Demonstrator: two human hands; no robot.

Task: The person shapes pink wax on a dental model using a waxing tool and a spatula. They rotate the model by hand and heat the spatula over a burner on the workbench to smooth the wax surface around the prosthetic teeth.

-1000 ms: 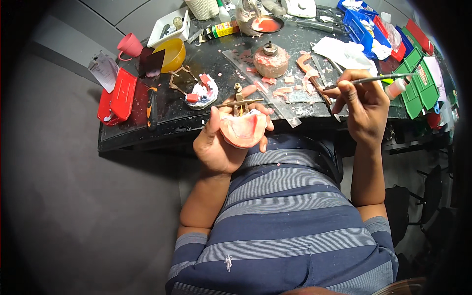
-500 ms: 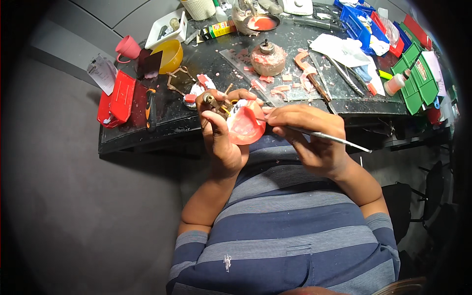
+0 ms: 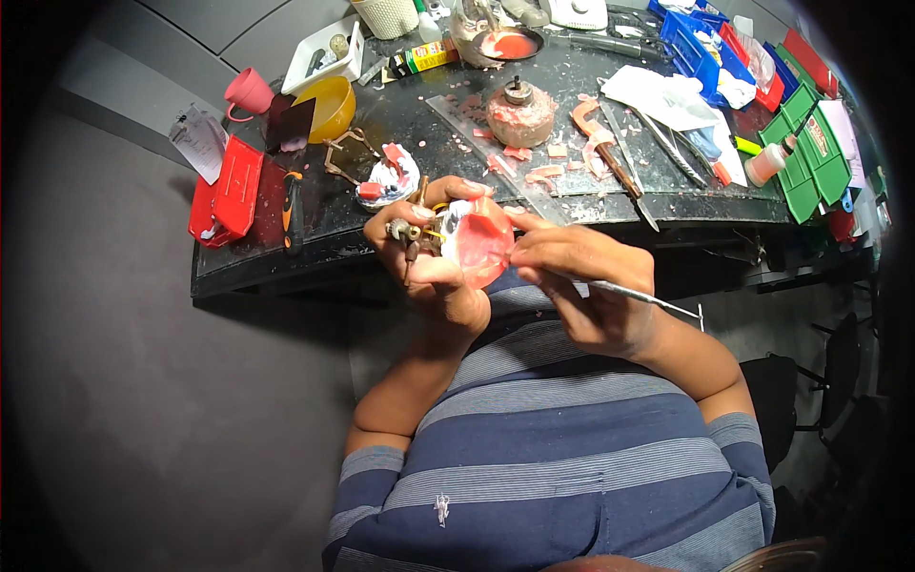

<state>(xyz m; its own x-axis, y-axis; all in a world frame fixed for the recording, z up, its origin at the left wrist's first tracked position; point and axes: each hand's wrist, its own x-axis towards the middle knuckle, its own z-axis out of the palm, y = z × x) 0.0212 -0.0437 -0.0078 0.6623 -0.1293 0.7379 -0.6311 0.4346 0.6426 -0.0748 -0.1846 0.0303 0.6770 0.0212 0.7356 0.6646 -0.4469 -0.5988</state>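
Observation:
Above the table's front edge, my left hand (image 3: 448, 296) is wrapped round a brass dental articulator half (image 3: 412, 232). A pink wax denture base (image 3: 484, 246) on white plaster sits on it, its hollow side facing up and right. My right hand (image 3: 600, 281) pinches a slim metal wax carver (image 3: 653, 299) like a pen. The carver's working tip is hidden by my fingers at the right rim of the wax; its other end sticks out to the lower right. On the table just beyond my left hand lies a plaster cast (image 3: 391, 181) with pink wax blocks, beside a brass frame (image 3: 345, 148).
A wax-covered round burner (image 3: 519, 122) stands mid-table, with pink wax scraps, a clear ruler (image 3: 467, 133) and a wooden-handled knife (image 3: 624, 176) near it. Behind is a pan of pink wax (image 3: 515, 44). Red boxes (image 3: 229, 195) and a yellow bowl (image 3: 334, 110) stand left, green bins (image 3: 805, 153) right.
My left hand has turned the articulator half, tilting the wax base further to the right. My right hand and the carver have shifted slightly down and left, to a lower spot on the rim.

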